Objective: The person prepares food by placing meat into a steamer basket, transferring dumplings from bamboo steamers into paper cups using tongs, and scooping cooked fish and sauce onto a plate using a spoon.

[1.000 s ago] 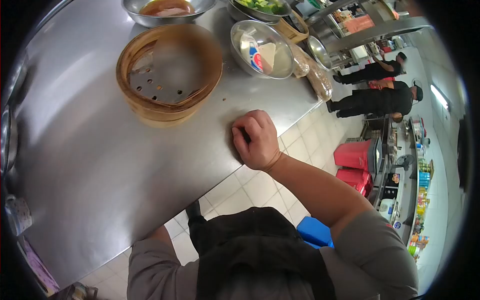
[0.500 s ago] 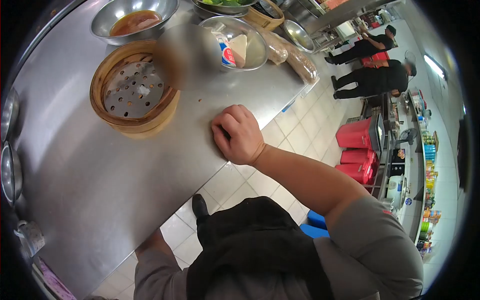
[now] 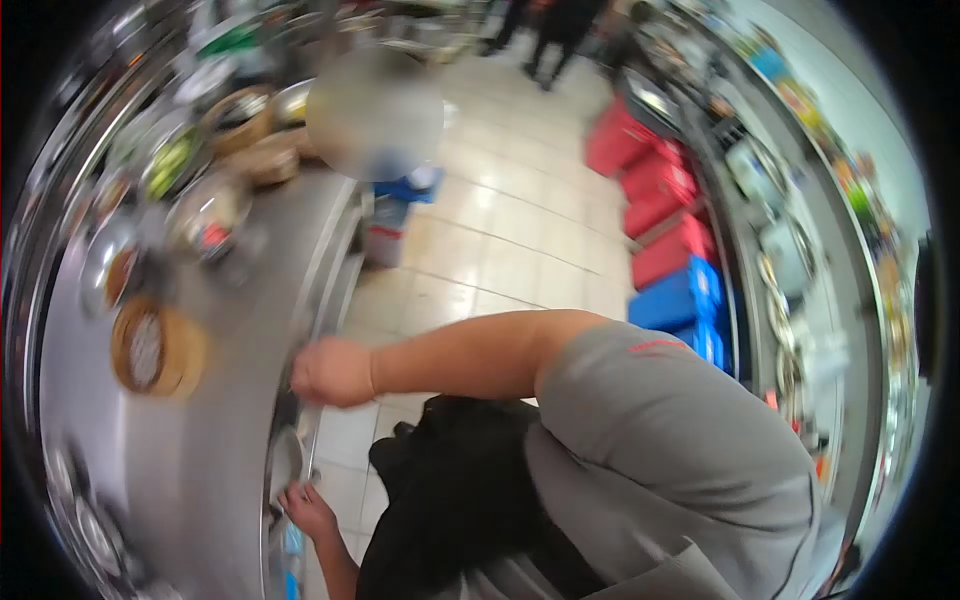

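My right hand (image 3: 335, 372) is a blurred, closed fist at the front edge of the steel table (image 3: 240, 420). What it holds, if anything, is hidden. Lower down, my left hand (image 3: 312, 512) is at the same edge, fingers bent by a pale, rounded object (image 3: 287, 458) just below the tabletop. I cannot make out what its fingers grip. A round bamboo steamer (image 3: 185, 350) sits on the table, left of my right hand and apart from it. Behind it stand a metal bowl with brown liquid (image 3: 112, 275) and a metal bowl holding a red-marked packet (image 3: 210, 215).
A bowl of green vegetables (image 3: 172, 165) and another steamer (image 3: 238, 118) stand at the far end. Metal bowls (image 3: 95, 530) line the left edge. Across the tiled floor (image 3: 480, 240) are red bins (image 3: 660, 190), blue bins (image 3: 680, 310) and a counter. People in dark clothes (image 3: 555, 40) stand far back.
The view has swung to the right, along the aisle, so the steamer appears farther left. My right hand has gone from resting on the tabletop to its edge. My left hand has come into view.
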The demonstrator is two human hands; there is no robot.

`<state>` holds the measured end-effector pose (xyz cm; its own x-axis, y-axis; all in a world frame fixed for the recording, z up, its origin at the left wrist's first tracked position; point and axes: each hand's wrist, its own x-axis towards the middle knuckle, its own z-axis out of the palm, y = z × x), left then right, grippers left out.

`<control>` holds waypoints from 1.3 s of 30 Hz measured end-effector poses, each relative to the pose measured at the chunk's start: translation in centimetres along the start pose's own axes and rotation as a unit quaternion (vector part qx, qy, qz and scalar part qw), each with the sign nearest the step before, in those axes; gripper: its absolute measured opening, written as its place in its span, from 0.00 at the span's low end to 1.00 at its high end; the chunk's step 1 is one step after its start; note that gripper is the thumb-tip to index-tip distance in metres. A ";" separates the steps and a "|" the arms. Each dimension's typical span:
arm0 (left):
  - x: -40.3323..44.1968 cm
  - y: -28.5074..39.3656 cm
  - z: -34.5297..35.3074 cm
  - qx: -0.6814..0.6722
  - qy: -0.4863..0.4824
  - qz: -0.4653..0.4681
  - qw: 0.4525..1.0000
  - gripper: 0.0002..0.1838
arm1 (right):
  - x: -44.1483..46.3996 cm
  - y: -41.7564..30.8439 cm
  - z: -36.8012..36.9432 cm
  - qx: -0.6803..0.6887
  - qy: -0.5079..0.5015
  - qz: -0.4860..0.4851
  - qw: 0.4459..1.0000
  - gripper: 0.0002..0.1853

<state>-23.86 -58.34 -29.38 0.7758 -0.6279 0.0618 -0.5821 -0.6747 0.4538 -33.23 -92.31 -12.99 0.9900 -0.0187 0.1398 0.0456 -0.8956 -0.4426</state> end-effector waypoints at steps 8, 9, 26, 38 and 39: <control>-1.4 1.7 10.5 -0.125 -0.195 0.256 0.938 0.15 | -39.2 4.0 -5.4 0.002 -0.168 0.487 0.857 0.13; -0.4 3.6 11.1 -0.125 -0.252 0.231 0.931 0.14 | -42.7 3.1 -6.7 0.025 -0.133 0.546 0.827 0.13; -9.0 63.2 15.4 -0.120 -0.339 0.507 0.783 0.09 | -80.9 -7.1 -6.5 0.195 0.248 0.719 0.619 0.15; -21.3 96.0 21.2 -0.164 -0.450 0.705 0.523 0.09 | -91.1 0.3 -19.0 0.431 0.595 0.550 0.397 0.32; -22.3 98.4 22.2 -0.171 -0.466 0.712 0.496 0.10 | -91.9 1.0 -20.1 0.453 0.607 0.538 0.369 0.34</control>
<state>-103.84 -119.35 -5.78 -0.9065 -0.3863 0.1705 -0.1785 0.7166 0.6742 -126.82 -100.48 -8.45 -0.2651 -0.8253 -0.4985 0.2829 0.4277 -0.8585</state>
